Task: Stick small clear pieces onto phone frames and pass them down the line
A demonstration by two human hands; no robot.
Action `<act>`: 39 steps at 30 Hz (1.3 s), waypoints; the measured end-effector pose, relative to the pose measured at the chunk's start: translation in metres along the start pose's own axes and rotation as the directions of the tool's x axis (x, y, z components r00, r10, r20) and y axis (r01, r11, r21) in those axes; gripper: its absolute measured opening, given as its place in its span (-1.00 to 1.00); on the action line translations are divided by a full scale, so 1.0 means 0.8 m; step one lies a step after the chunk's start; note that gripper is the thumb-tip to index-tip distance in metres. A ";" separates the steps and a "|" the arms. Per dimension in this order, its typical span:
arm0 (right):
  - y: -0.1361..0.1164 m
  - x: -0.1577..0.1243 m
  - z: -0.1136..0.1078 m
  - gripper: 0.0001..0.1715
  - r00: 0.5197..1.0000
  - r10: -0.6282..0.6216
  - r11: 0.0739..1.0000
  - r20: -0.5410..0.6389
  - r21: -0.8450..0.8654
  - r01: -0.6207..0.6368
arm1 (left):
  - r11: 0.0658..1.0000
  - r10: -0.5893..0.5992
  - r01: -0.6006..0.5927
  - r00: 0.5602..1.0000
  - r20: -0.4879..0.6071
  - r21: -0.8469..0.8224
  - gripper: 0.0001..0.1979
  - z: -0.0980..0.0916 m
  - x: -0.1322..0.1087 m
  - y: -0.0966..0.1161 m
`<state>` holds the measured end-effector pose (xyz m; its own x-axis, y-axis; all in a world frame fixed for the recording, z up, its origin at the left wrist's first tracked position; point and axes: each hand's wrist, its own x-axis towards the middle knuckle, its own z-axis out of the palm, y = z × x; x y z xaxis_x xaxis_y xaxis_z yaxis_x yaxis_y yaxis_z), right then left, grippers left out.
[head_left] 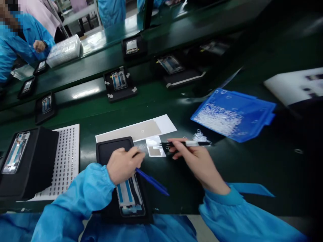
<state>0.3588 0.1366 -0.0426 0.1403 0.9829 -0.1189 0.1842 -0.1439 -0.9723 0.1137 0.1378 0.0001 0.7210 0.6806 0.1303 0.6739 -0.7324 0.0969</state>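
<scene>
My left hand (123, 165) is closed around a slim blue pen-like tool (152, 181), which sticks out to the lower right. That hand hovers over a black foam tray (111, 146) holding an open phone body (130, 198); it covers part of both. A pair of black and white tweezers (193, 143) lies in the closed fingers of my right hand (199, 163). Their tips reach the right edge of a small shiny sheet with a grey patch (154, 151); contact is hard to tell. Small clear rings (200, 135) lie heaped just behind the tweezers.
A blue tray (252, 117) of tiny white pieces sits at the right. Behind my hands lies a white-edged grey strip (131, 131). At left are a black block (42, 158) and a dotted white sheet (67, 148). More phone trays (111, 95) line the bench; a co-worker (22, 40) sits opposite.
</scene>
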 end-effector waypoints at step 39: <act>-0.017 -0.042 0.133 -0.50 0.992 0.033 0.999 0.124 -0.024 -0.030 | 0.562 -0.456 0.652 0.758 0.467 -0.509 -0.83 0.003 -0.035 -0.054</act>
<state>0.2484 0.1174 -0.0468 0.0244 0.9843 -0.1748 0.2031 -0.1761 -0.9632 0.0647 0.1506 -0.0104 0.3145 0.8578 -0.4066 0.7667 0.0230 0.6416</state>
